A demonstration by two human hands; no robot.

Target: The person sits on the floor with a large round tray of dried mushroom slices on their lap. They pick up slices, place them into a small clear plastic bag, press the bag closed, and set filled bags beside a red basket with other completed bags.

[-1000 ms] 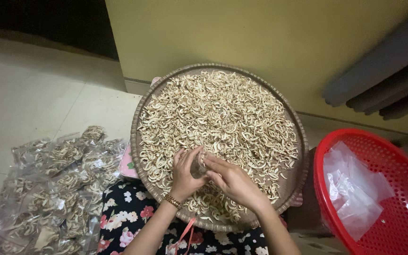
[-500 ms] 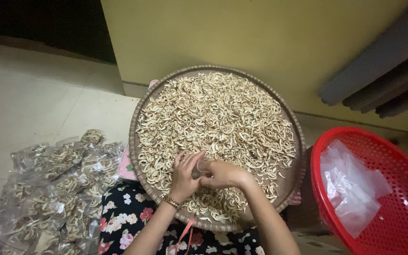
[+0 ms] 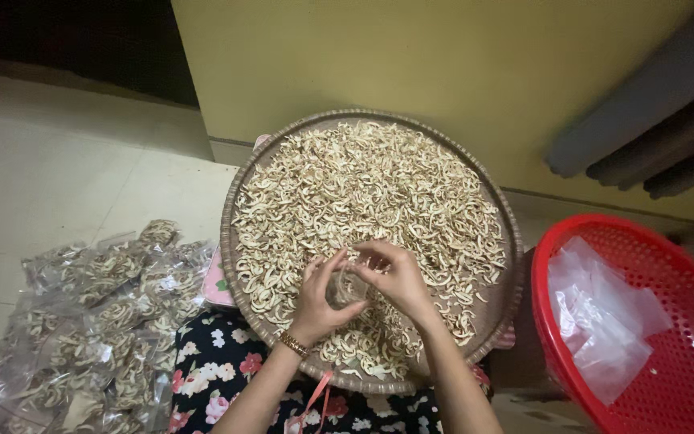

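Over the round woven tray (image 3: 238, 181) of dried pale slices (image 3: 379, 185), the left hand (image 3: 319, 297) and right hand (image 3: 399, 277) together pinch a small clear plastic bag (image 3: 347, 288).

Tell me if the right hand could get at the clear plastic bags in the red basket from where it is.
Probably yes: the right hand is over the woven tray, and the clear plastic bags lie uncovered in the open red basket on that side.

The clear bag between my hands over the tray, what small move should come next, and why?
Probably scoop a pinch of dried strips into the clear bag. The left hand and right hand seem to hold its mouth open just above the round woven tray, it looks almost empty, and filled bags already lie on the floor.
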